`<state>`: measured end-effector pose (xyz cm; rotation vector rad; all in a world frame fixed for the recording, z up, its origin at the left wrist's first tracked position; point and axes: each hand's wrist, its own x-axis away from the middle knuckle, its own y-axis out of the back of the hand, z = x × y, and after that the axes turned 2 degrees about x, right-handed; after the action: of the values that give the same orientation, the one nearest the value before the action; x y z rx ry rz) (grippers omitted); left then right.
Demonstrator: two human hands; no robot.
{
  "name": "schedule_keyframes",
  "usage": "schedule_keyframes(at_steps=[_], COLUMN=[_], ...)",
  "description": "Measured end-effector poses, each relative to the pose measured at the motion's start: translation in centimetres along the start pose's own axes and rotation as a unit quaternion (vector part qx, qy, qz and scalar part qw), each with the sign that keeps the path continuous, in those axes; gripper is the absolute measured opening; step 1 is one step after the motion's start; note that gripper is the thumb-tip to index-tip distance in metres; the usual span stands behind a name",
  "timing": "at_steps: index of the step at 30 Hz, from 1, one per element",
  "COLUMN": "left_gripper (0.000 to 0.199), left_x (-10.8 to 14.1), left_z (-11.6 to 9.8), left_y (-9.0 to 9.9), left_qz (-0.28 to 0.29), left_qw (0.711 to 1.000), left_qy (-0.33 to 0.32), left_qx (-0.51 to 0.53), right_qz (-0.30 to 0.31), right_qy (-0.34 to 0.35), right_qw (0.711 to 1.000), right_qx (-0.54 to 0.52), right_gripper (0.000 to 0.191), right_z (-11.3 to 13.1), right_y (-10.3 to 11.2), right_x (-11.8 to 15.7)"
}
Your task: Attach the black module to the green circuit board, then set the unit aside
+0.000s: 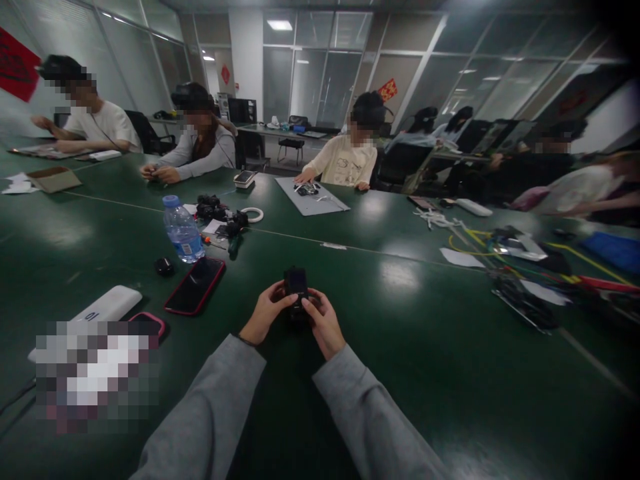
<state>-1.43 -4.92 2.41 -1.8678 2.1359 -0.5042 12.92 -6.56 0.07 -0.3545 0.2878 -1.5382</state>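
Between my two hands is a small black handheld device with a dark screen [297, 280], upright just above or on the green table [400, 360]; I cannot tell which. My left hand [266, 310] grips its left side, thumb on the front below the screen. On the opposite side my right hand [324, 323] holds it too, its thumb also on the lower front. The fingers behind the device are mostly hidden. Its exact kind is too dark to make out.
To the left lie a red-edged phone [196, 287], a black earbud case [164, 267], a water bottle [183, 230] and a white power bank [113, 303]. Cables and tools [525, 293] spread at the right. Across the table a person [347, 157] touches a grey board [313, 200].
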Motion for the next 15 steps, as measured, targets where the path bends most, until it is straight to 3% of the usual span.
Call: schedule_keyframes(at_steps=[6,11,15], left_gripper=[0.043,0.065,0.064], left_x=[-0.2,-0.3,-0.5], left_z=[0.3,0.6,1.2], left_y=[-0.3,-0.5,-0.6], left_qz=[0.022,0.068,0.061], left_qw=[0.995,0.97,0.956], left_qy=[0.042,0.154,0.165], left_qx=[0.083,0.173,0.236], right_qz=[-0.002,0.015,0.042], right_qy=[-0.018,-0.044,-0.028], right_qw=[1.0,0.998,0.999], right_qx=[-0.02,-0.039,0.001], right_gripper=[0.056,0.057,0.056], right_z=[-0.2,-0.5,-0.7], right_y=[-0.1,-0.7,-1.0], right_x=[0.2,0.7,0.8])
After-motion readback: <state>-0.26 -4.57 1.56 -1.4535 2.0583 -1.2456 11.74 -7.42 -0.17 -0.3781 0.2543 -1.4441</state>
